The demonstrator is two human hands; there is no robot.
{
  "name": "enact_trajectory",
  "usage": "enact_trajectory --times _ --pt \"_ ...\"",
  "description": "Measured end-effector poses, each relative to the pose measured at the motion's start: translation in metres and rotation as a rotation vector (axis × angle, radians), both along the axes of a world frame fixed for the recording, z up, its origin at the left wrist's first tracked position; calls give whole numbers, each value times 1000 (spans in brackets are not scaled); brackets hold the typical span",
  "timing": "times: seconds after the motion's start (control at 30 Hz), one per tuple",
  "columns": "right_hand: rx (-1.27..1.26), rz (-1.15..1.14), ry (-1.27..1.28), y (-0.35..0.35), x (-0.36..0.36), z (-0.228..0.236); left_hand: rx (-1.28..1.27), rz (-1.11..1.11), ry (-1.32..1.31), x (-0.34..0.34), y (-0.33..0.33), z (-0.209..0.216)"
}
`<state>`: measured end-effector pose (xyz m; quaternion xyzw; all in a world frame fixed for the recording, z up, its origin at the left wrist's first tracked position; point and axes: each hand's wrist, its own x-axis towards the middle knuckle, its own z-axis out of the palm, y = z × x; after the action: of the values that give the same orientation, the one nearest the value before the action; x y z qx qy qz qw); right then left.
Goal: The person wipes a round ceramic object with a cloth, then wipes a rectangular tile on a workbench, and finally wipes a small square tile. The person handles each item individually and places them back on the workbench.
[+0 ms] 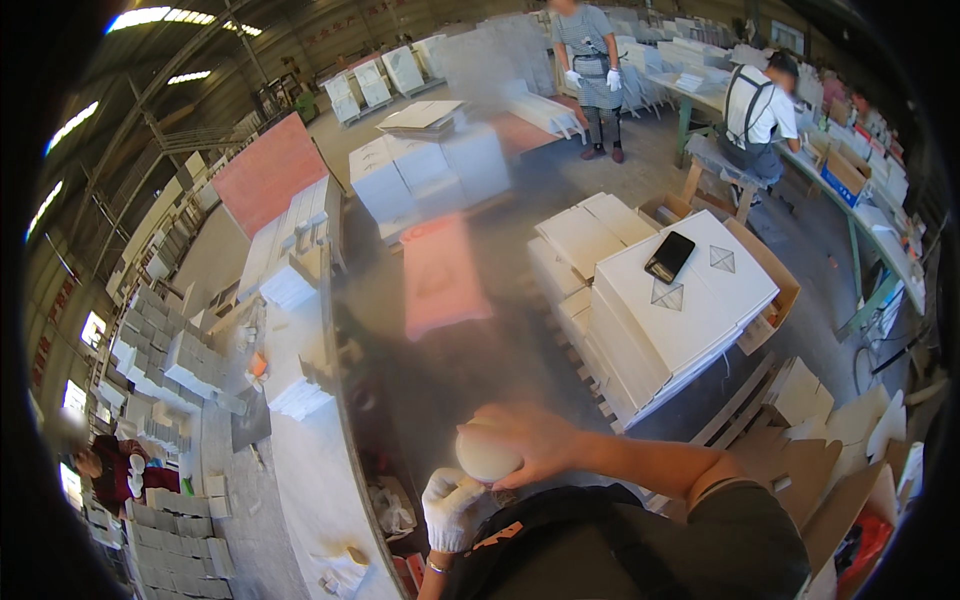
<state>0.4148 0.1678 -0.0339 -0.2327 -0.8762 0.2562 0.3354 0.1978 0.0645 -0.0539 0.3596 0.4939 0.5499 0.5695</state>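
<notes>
Close to my body, my right hand (545,440) is bare and wrapped round the side of a round, cream-coloured object (487,455) with a smooth face. What kind of thing it is, I cannot make out. My left hand (450,510), in a white knitted glove, meets the lower left edge of the round object. Its fingers are curled and pressed together, and whatever may be between them is hidden. A dark sleeve covers my right upper arm.
A long white worktable (300,480) runs along my left. At the right, white cartons (640,350) are stacked on a pallet, with a black phone (670,257) on top. A pinkish sack (440,275) lies ahead. Other people stand or sit farther off.
</notes>
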Motion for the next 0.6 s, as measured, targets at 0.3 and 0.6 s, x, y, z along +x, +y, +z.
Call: enact_trajectory --times 0.3,0.6 --pt "12 -230 29 -11 0 4 -71 -86 27 0 24 2" --pt "7 -162 -22 6 8 -7 -154 -165 -42 -3 43 0"
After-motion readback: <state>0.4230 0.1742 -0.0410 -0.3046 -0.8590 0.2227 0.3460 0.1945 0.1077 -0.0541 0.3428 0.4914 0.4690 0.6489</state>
